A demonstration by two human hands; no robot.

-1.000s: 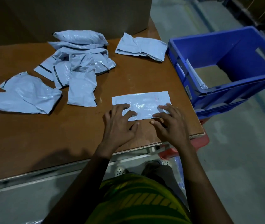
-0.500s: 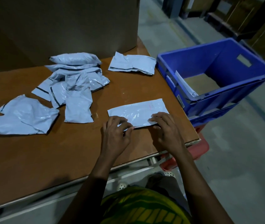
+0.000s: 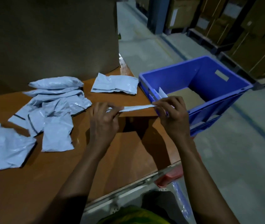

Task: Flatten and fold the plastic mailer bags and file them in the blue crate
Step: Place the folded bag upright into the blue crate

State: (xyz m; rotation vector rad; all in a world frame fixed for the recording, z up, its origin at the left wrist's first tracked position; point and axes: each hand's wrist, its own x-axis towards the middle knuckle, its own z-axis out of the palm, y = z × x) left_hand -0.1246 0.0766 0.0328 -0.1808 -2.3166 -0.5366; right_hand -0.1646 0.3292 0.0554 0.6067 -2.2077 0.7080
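Observation:
A folded grey mailer bag hangs edge-on above the brown table, stretched between both hands. My left hand pinches its left end and my right hand pinches its right end, close to the near corner of the blue crate. The crate stands off the table's right edge; a pale filed bag leans against its near left wall. A heap of crumpled mailer bags lies at the left, and one flatter bag lies at the back.
A big cardboard box stands along the table's far side. Stacked cartons on pallets line the aisle at the right. A red object sits under the table's near right corner. Grey concrete floor spreads to the right.
The folded bag lay flat on the table under both hands; now both hands have lifted it off the table and hold it edge-on, nearer the crate. The camera has tilted up.

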